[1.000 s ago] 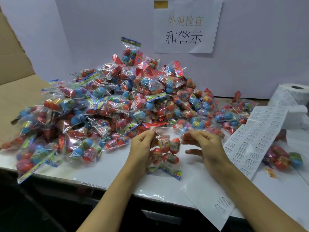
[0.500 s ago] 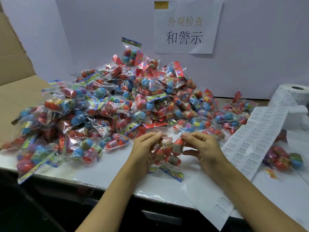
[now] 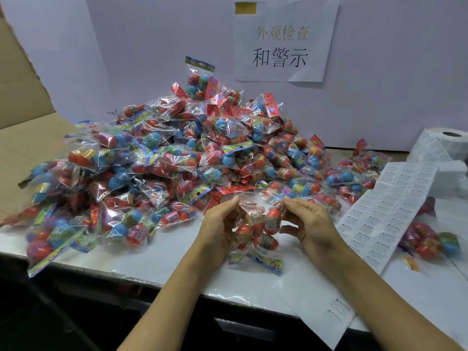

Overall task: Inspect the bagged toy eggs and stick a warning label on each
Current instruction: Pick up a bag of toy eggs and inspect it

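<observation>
Now I see my left hand [image 3: 217, 224] and right hand [image 3: 307, 221] raised palms inward over the near counter [image 3: 157, 259], fingers curled, pinching the top corners of one bag of toy eggs [image 3: 258, 231] hanging between them.

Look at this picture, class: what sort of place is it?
Probably a factory inspection and labelling bench: a heap of bagged toy eggs, a sheet of warning labels fed from a roll, and a station sign on the wall.

A paper sign [image 3: 285, 41] with Chinese characters taped to the white wall [image 3: 392, 72] – brown cardboard [image 3: 22, 117] at left
</observation>
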`<control>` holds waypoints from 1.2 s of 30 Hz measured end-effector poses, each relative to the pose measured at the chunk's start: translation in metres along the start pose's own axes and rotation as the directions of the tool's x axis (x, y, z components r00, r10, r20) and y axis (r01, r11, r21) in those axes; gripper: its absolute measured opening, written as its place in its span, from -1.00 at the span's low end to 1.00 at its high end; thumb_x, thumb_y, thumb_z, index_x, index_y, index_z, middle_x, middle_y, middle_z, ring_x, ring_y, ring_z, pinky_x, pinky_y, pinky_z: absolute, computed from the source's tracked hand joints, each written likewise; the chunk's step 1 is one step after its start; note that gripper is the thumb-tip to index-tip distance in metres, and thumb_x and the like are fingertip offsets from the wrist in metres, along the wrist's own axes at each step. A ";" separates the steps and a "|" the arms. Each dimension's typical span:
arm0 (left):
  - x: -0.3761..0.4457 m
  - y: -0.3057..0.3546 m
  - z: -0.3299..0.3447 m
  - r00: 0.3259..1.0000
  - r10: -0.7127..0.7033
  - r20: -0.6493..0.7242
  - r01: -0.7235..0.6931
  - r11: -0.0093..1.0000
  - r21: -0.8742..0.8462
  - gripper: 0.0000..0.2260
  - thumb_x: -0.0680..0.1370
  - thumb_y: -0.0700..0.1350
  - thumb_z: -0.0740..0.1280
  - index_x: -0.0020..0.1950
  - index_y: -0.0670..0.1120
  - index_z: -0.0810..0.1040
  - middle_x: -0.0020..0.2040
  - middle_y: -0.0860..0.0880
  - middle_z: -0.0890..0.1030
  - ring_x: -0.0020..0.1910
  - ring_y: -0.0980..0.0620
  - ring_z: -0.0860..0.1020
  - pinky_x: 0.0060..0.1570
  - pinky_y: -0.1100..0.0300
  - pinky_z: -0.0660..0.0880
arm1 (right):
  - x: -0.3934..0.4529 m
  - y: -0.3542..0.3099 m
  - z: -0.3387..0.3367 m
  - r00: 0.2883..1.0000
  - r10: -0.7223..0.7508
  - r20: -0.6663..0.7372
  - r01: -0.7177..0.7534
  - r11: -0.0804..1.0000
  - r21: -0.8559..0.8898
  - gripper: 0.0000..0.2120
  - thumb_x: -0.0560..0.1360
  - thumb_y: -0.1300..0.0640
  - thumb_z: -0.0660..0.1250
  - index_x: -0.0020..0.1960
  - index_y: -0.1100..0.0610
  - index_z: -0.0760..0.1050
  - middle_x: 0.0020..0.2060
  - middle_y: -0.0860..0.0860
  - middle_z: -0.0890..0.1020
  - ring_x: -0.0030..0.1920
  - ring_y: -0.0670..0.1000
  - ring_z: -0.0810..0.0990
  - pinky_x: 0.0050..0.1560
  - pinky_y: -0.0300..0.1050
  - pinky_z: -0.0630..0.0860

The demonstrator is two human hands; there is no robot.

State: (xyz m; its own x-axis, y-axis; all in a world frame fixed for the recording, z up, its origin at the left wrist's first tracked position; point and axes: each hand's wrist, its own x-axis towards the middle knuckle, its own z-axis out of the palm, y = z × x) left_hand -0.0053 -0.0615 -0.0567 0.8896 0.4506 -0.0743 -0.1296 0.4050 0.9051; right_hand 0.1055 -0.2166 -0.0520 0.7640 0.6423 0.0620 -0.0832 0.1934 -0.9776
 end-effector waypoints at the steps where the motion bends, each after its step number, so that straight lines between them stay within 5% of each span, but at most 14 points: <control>1: 0.001 -0.001 -0.001 1.000 -0.010 0.011 0.010 1.000 -0.004 -0.66 0.58 0.04 0.30 -0.19 -0.10 0.77 -0.16 -0.10 0.73 -0.19 0.00 0.70 -0.20 0.11 0.64 | 0.000 0.000 -0.001 1.000 0.006 0.000 -0.006 1.000 0.001 -0.77 0.53 0.05 0.37 -0.18 0.11 0.72 -0.18 0.13 0.71 -0.13 0.06 0.67 -0.04 0.11 0.51; 4: 0.004 -0.003 -0.002 1.000 0.010 0.020 -0.012 0.996 0.085 -0.67 0.51 0.14 0.42 -0.13 -0.11 0.77 -0.09 -0.14 0.74 -0.07 -0.08 0.69 -0.08 -0.05 0.64 | 0.000 0.000 0.000 0.999 0.011 0.034 -0.011 1.000 0.003 -0.68 0.41 -0.14 0.44 -0.17 0.14 0.70 -0.19 0.14 0.69 -0.15 0.06 0.65 -0.06 0.08 0.49; 7: 0.002 -0.006 -0.003 0.995 0.040 0.094 -0.055 0.986 0.158 -0.71 0.46 0.10 0.48 -0.08 -0.13 0.75 -0.08 -0.15 0.73 -0.09 -0.12 0.70 -0.18 -0.05 0.67 | 0.000 0.002 0.001 0.996 0.001 0.089 0.000 1.000 -0.014 -0.58 0.30 -0.22 0.51 -0.17 0.15 0.67 -0.25 0.11 0.65 -0.19 0.05 0.63 -0.16 -0.04 0.57; 11: 0.001 -0.009 -0.005 0.986 0.059 0.157 -0.086 0.981 0.172 -0.71 0.44 0.00 0.56 -0.06 -0.23 0.73 -0.15 -0.23 0.67 -0.22 -0.16 0.67 -0.29 0.02 0.63 | -0.001 0.002 0.003 0.988 0.050 0.146 -0.048 0.999 -0.014 -0.61 0.26 -0.16 0.56 -0.19 0.15 0.59 -0.29 0.08 0.62 -0.22 0.04 0.61 -0.16 -0.02 0.56; 19: 0.002 -0.013 -0.006 0.986 0.094 0.138 -0.120 0.972 0.199 -0.76 0.47 -0.13 0.49 0.05 -0.26 0.72 0.04 -0.33 0.69 0.04 -0.24 0.65 0.09 -0.20 0.58 | -0.001 0.005 0.004 0.978 0.117 0.171 -0.100 0.989 -0.104 -0.74 0.23 -0.04 0.63 -0.22 0.08 0.66 -0.25 0.07 0.66 -0.18 0.08 0.63 -0.10 0.02 0.55; 22: 0.002 -0.012 -0.005 0.978 0.127 0.162 -0.160 0.965 0.208 -0.72 0.50 -0.18 0.50 0.06 -0.38 0.67 0.07 -0.38 0.66 0.03 -0.23 0.65 0.07 -0.11 0.60 | -0.001 0.005 0.003 0.976 0.129 0.173 -0.111 0.988 -0.109 -0.70 0.22 -0.03 0.59 -0.18 0.14 0.67 -0.26 0.09 0.67 -0.21 0.09 0.64 -0.17 -0.02 0.56; 25: 0.000 -0.013 -0.005 0.979 0.142 0.143 -0.172 0.960 0.222 -0.67 0.45 -0.18 0.50 0.04 -0.44 0.65 0.07 -0.41 0.63 0.04 -0.25 0.62 0.16 -0.21 0.53 | -0.002 0.004 0.003 0.975 0.137 0.176 -0.116 0.986 -0.121 -0.65 0.19 -0.01 0.61 -0.17 0.21 0.66 -0.30 0.11 0.66 -0.30 0.06 0.63 -0.32 -0.12 0.56; 32: 0.000 -0.010 -0.002 0.995 0.028 0.095 -0.045 0.983 0.179 -0.64 0.44 -0.14 0.52 0.04 -0.43 0.64 0.08 -0.52 0.58 -0.03 -0.32 0.63 0.09 -0.25 0.56 | 0.002 0.006 0.003 0.984 0.149 0.102 -0.135 0.983 -0.126 -0.69 0.10 -0.04 0.61 -0.27 0.13 0.69 -0.28 0.14 0.65 -0.20 0.18 0.58 -0.13 0.00 0.52; 36: 0.001 -0.006 -0.002 0.996 -0.011 0.085 -0.003 0.988 0.157 -0.72 0.46 -0.06 0.48 -0.05 -0.29 0.73 0.01 -0.34 0.61 0.07 -0.23 0.58 0.13 -0.27 0.48 | 0.004 0.004 0.001 0.985 0.153 0.081 -0.146 0.985 -0.091 -0.60 0.07 -0.04 0.61 -0.22 0.21 0.71 -0.25 0.12 0.67 -0.24 0.08 0.65 -0.16 -0.06 0.56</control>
State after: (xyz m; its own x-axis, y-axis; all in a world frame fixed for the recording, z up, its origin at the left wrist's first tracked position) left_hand -0.0046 -0.0617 -0.0630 0.9249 0.3771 -0.0483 -0.0616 0.2740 0.9597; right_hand 0.1077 -0.2121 -0.0555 0.6880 0.7221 -0.0726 -0.1356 0.0296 -0.9903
